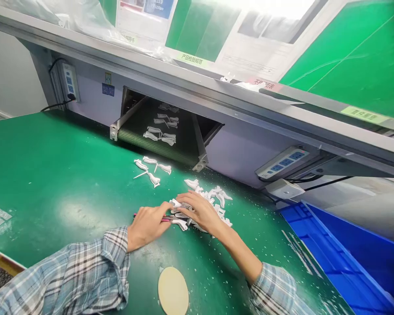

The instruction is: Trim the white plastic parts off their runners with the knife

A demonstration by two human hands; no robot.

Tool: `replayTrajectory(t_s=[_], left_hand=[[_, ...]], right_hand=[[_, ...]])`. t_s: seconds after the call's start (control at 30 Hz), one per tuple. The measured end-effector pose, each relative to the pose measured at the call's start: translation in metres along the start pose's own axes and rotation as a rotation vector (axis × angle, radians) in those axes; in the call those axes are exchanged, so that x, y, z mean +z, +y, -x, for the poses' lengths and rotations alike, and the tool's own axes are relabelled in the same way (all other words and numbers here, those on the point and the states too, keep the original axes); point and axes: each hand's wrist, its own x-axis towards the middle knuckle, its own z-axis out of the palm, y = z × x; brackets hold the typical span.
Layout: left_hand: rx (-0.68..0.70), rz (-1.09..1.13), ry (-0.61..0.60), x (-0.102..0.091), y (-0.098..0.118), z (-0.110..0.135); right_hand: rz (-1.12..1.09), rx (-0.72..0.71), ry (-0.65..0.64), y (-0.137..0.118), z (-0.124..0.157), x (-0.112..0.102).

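My left hand (147,227) grips the pink handles of a small pair of cutters (151,217), whose metal end is hidden under my fingers. My right hand (200,211) lies curled over a heap of white moulded plastic parts (213,197), and its palm hides what its fingers touch. The cutters rest against the near side of that heap. Farther off, a smaller group of white plastic parts with thin runners (149,169) lies on the green mat (52,175). More white parts ride on a dark conveyor belt (160,140).
The conveyor comes out of an opening in a grey housing at the back of the bench. A beige round disc (173,291) lies near the front edge. A blue plastic bin (341,258) stands beyond the bench's right edge. Power strips (282,162) are mounted under the shelf.
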Motion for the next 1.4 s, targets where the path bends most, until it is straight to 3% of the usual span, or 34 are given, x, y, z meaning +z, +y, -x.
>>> replayTrajectory(t_s=[0.13,0.27,0.4,0.5,0.6,0.77,0.87,1.1,1.4], left_hand=[[-0.085,0.189,0.06,-0.003,0.006,0.0],[0.004,0.503,0.047,-0.007,0.021,0.006],[0.128,0.631,-0.081,-0.013,0.03,0.011],[0.158,0.631,-0.236,-0.016,0.035,0.016],[0.199,0.556,-0.273,-0.018,0.039,0.022],[0.197,0.455,-0.046,-0.013,0.041,0.028],[0.204,0.355,-0.017,-0.007,0.039,0.029],[0.187,0.231,-0.071,-0.006,0.045,0.034],[0.148,0.331,-0.245,-0.004,0.046,0.038]], right_hand=[[-0.051,0.043,0.163,-0.027,0.032,0.015],[-0.217,0.134,0.205,-0.058,0.061,0.023],[-0.855,0.364,0.029,-0.074,0.081,0.014],[-1.093,0.405,-0.096,-0.076,0.09,0.012],[-1.06,0.418,-0.042,-0.077,0.097,0.021],[-0.805,0.283,0.345,-0.078,0.106,0.037],[-0.643,0.18,0.465,-0.074,0.11,0.04],[-0.562,0.113,0.525,-0.072,0.114,0.042],[-0.514,0.02,0.539,-0.078,0.117,0.045]])
